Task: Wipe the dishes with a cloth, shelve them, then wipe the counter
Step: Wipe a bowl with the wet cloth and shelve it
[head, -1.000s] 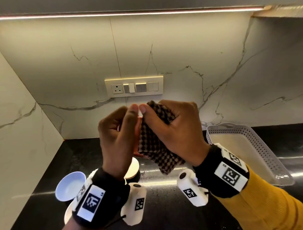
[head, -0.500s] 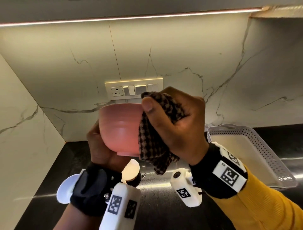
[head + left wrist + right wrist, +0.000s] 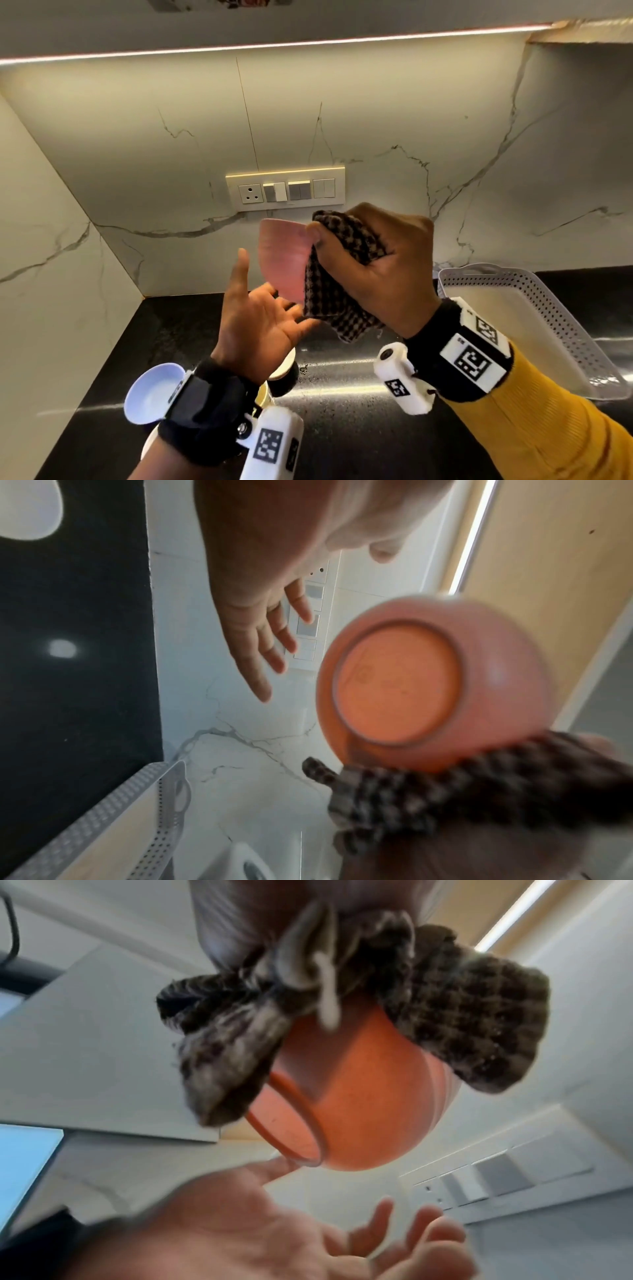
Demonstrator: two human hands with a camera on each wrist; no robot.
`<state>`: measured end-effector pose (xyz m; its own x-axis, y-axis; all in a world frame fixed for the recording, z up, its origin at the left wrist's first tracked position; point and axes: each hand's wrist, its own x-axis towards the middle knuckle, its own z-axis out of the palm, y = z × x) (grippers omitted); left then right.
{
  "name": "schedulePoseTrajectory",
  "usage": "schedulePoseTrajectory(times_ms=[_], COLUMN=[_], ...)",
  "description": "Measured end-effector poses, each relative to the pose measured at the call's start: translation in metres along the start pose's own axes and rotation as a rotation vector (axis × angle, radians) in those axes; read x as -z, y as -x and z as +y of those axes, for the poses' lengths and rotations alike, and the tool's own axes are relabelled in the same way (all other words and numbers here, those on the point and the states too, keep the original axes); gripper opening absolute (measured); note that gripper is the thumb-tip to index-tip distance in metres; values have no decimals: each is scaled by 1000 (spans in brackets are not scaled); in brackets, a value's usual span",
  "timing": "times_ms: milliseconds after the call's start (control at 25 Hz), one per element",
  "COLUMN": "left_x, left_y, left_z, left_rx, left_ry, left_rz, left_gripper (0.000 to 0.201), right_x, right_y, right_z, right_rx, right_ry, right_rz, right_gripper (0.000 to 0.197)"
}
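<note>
A pink bowl point(image 3: 281, 260) hangs in the air in front of the wall, tilted, its base point(image 3: 397, 683) facing the left wrist camera. My right hand point(image 3: 376, 274) grips a dark checked cloth point(image 3: 342, 274) and pinches the bowl's rim through it, thumb on the outside. The cloth point(image 3: 479, 1020) is bunched over the bowl point(image 3: 359, 1110) and hangs down beside it. My left hand point(image 3: 260, 308) is palm up just below the bowl with its fingers point(image 3: 274, 642) spread and holds nothing. The inside of the bowl is hidden.
Below, the black counter point(image 3: 342, 428) carries a small white bowl point(image 3: 150, 394) at the left and a cream dish point(image 3: 284, 363) partly under my left wrist. A white perforated tray point(image 3: 534, 329) stands at the right. A switch panel point(image 3: 286, 188) is on the marble wall.
My left hand has let go of the pink bowl and opened palm up beneath it. The right hand now carries the bowl alone through the cloth, slightly lower and tilted.
</note>
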<state>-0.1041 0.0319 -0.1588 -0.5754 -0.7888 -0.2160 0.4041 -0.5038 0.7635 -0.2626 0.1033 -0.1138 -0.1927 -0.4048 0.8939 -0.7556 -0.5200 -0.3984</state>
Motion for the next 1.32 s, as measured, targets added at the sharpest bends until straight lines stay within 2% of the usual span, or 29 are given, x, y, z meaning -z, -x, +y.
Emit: schedulePoseTrajectory(times_ms=[40,80,200,240,360,480,560,640,720,840,880,1000,1160,1320], left_x=[5,4,1,4,19,36,42,42,36,34,38,52,53,43], left_y=[-4,-7,-5,-6,-10,-9,-6,-4,-2,-2,-2,0,4,2], left_z=[-3,-5,-5,-4,-1,-5,-12,-20,-23,-18,-15,-7,1,-1], left_rx=[88,105,63,42,-57,-122,-71,-29,-46,-43,-45,-48,-35,-44], left_ry=[30,54,30,53,-35,-206,-201,-166,-134,-102,-112,-143,-146,-193], left_rz=[-119,-191,-294,-311,-283,-229,-225,-250,-272,-277,-265,-245,-253,-224], left_gripper=[90,98,103,104,107,101,92,89,92,93,94,97,101,112], right_x=[-1,-4,-14,-16,-11,-2,-3,-11,-22,-23,-18,1,7,0], right_y=[2,5,24,30,38,29,20,16,22,38,39,33,33,25], right_z=[5,7,11,11,12,17,19,14,10,8,9,14,9,6], right_rx=[49,90,163,132,-105,-288,-327,-343,-291,-177,-178,-141,-109,82], right_ry=[78,129,159,106,-174,-264,-178,-161,-127,60,84,89,-83,-105], right_rz=[0,-16,-151,-215,-337,-257,-167,-188,-376,-837,-915,-919,-1123,-1131], right_gripper=[31,33,39,39,32,22,23,31,34,36,37,39,38,46])
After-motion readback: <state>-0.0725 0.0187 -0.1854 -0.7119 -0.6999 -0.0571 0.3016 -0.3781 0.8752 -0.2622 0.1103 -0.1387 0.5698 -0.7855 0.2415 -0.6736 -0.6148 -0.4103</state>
